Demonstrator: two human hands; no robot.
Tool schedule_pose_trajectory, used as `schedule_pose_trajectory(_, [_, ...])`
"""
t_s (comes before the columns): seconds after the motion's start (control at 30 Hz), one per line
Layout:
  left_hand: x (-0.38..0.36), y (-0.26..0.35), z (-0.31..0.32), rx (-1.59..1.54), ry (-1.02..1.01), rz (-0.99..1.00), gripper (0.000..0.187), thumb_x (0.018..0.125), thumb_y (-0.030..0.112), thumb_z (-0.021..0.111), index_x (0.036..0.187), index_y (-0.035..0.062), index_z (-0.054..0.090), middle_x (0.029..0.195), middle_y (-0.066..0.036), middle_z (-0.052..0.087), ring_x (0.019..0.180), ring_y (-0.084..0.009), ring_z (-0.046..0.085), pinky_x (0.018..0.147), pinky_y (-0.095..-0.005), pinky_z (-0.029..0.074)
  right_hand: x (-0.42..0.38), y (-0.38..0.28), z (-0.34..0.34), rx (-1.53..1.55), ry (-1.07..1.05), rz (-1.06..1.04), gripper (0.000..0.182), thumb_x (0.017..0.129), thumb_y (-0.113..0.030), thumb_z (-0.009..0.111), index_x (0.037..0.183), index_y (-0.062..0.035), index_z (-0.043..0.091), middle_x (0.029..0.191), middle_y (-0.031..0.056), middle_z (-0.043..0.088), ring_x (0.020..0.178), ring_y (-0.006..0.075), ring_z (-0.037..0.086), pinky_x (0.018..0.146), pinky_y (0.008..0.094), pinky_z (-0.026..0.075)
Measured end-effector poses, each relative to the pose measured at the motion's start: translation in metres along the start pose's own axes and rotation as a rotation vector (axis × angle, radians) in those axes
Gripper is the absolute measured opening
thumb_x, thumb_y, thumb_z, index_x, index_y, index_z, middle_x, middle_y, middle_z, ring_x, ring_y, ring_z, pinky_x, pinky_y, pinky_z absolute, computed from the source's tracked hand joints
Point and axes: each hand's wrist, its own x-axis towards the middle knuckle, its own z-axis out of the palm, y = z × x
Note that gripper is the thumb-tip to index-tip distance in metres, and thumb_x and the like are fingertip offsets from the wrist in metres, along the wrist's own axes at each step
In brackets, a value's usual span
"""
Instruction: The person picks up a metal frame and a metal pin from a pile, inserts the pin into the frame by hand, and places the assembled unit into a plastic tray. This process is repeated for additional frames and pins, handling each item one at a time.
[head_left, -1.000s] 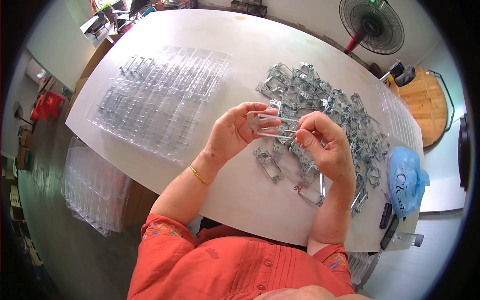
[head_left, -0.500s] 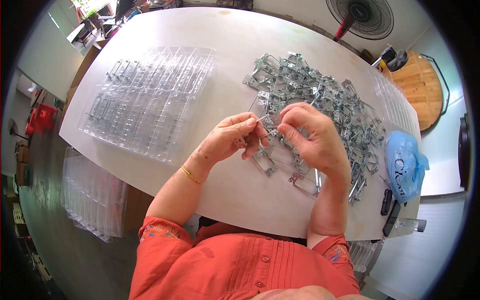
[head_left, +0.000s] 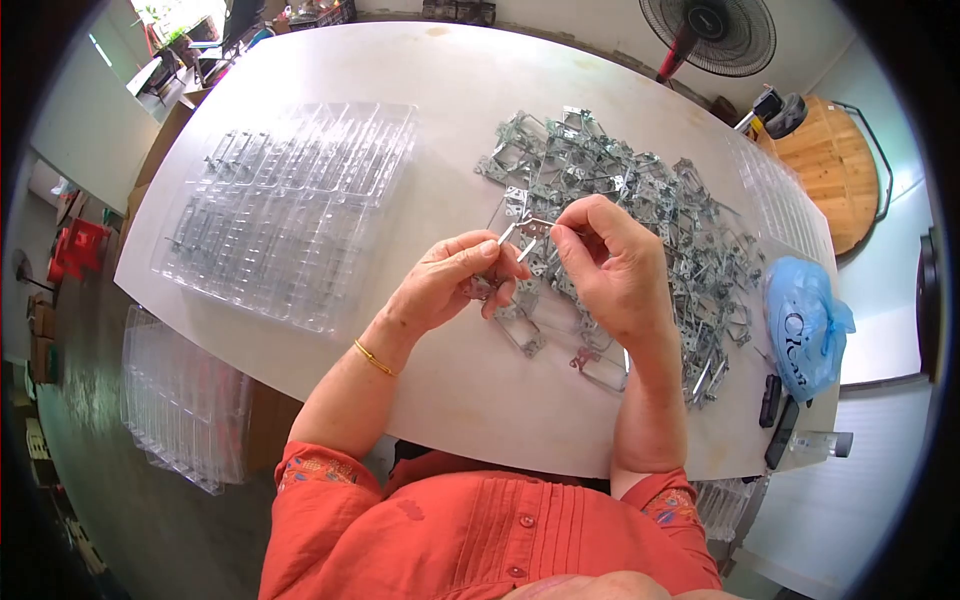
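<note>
Near the middle of the view, my left hand (head_left: pixel 455 275) pinches a small metal bracket (head_left: pixel 510 240) with thin arms that point up and to the right. My right hand (head_left: pixel 615 262) is beside it, thumb and forefinger closed on a thin metal rod (head_left: pixel 540 222) at the bracket's upper end. Behind and to the right of both hands lies a wide pile of silvery metal brackets (head_left: pixel 690 225). Part of the held bracket is hidden by my left fingers.
Clear plastic trays (head_left: pixel 290 220), with metal parts in some slots, lie at the left. More trays (head_left: pixel 185 395) stand below the table's left edge. At the right are a blue plastic bag (head_left: pixel 803 325), a clear bottle (head_left: pixel 815 444) and a black object (head_left: pixel 770 401).
My right hand has moved slightly left, and its thumb and forefinger have closed on a rod. More of the bracket's arms now show above my left fingers. The view has shifted slightly.
</note>
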Motion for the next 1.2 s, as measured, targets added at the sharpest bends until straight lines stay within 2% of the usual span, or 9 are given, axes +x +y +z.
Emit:
schedule_pose_trajectory(0.2, [-0.001,0.0,-0.002,0.032,-0.035,-0.017,0.032,0.106,0.028,0.055,0.105,-0.0018,0.068,0.108,-0.016,0.067,0.077,-0.0181,0.062,0.058,-0.0277,0.049,0.0,-0.002,0.004,-0.083,0.023,-0.009,0.008,0.092,-0.008,0.069,0.092,-0.0059,0.062,0.073,0.011,0.067,0.059,0.022,0.065,0.056,0.0335,0.05])
schedule_pose_trajectory(0.33, [-0.001,-0.003,-0.002,0.055,-0.003,0.01,0.033,0.106,0.029,0.056,0.105,-0.0016,0.069,0.108,-0.013,0.067,0.076,-0.0167,0.062,0.058,-0.0278,0.049,-0.002,-0.006,0.003,-0.163,-0.014,0.005,0.008,0.093,-0.01,0.068,0.093,-0.0069,0.061,0.072,0.0113,0.067,0.059,0.0255,0.066,0.057,0.0346,0.05])
schedule_pose_trajectory(0.53, [0.002,-0.002,-0.005,0.223,-0.084,0.089,0.033,0.105,0.028,0.058,0.101,-0.0019,0.072,0.108,-0.01,0.064,0.077,-0.0151,0.06,0.062,-0.0282,0.049,-0.002,-0.009,0.008,-0.061,-0.053,0.082,0.008,0.096,-0.012,0.066,0.098,-0.0047,0.062,0.077,0.0152,0.071,0.065,0.0292,0.07,0.06,0.0353,0.053])
schedule_pose_trajectory(0.6, [0.001,-0.005,-0.005,0.339,-0.096,0.072,0.032,0.104,0.028,0.06,0.101,-0.0013,0.072,0.109,-0.01,0.063,0.08,-0.0139,0.06,0.066,-0.0283,0.05,-0.003,-0.007,0.009,0.022,-0.101,0.134,0.011,0.098,-0.013,0.063,0.101,-0.0015,0.062,0.078,0.0152,0.072,0.067,0.0258,0.071,0.061,0.0346,0.053])
schedule_pose_trajectory(0.8, [0.0,-0.005,-0.003,0.315,-0.072,0.042,0.024,0.101,0.023,0.066,0.105,0.0007,0.071,0.108,-0.007,0.064,0.084,-0.0114,0.059,0.07,-0.0277,0.05,0.001,-0.001,0.004,0.206,-0.261,0.31,0.017,0.102,-0.016,0.06,0.1,0.0013,0.062,0.069,0.0098,0.069,0.061,0.0149,0.068,0.058,0.0303,0.052])
schedule_pose_trajectory(0.93, [-0.002,-0.001,-0.001,0.307,-0.025,-0.037,0.025,0.097,0.022,0.072,0.111,0.0027,0.066,0.107,-0.004,0.065,0.085,-0.0097,0.059,0.071,-0.0269,0.05,0.002,-0.008,-0.001,0.222,-0.299,0.367,0.019,0.102,-0.017,0.06,0.097,0.0011,0.063,0.065,0.0083,0.067,0.058,0.0129,0.067,0.056,0.0291,0.051])
schedule_pose_trajectory(1.03, [-0.001,0.001,0.0,0.401,-0.044,-0.054,0.031,0.094,0.024,0.077,0.114,0.0045,0.063,0.105,-0.003,0.066,0.086,-0.0081,0.059,0.073,-0.026,0.05,0.001,-0.013,-0.003,0.078,-0.295,0.372,0.021,0.099,-0.019,0.063,0.09,-0.0012,0.063,0.063,0.0094,0.066,0.054,0.0179,0.065,0.054,0.0323,0.049])
schedule_pose_trajectory(1.1, [-0.001,0.0,0.001,0.444,-0.049,-0.068,0.035,0.092,0.025,0.079,0.115,0.0044,0.062,0.106,-0.003,0.066,0.086,-0.0077,0.058,0.073,-0.0251,0.049,-0.001,-0.009,-0.003,-0.332,-0.198,0.094,0.022,0.096,-0.021,0.066,0.082,-0.0036,0.062,0.062,0.0116,0.064,0.052,0.0253,0.063,0.052,0.036,0.048])
schedule_pose_trajectory(1.2, [0.0,-0.002,-0.002,0.486,-0.095,-0.065,0.038,0.09,0.025,0.08,0.116,0.0042,0.061,0.107,-0.005,0.067,0.089,-0.008,0.059,0.073,-0.0243,0.049,-0.002,-0.006,0.001,-0.309,-0.128,0.031,0.022,0.093,-0.02,0.069,0.079,-0.0049,0.061,0.064,0.0141,0.063,0.053,0.0322,0.061,0.052,0.0389,0.047])
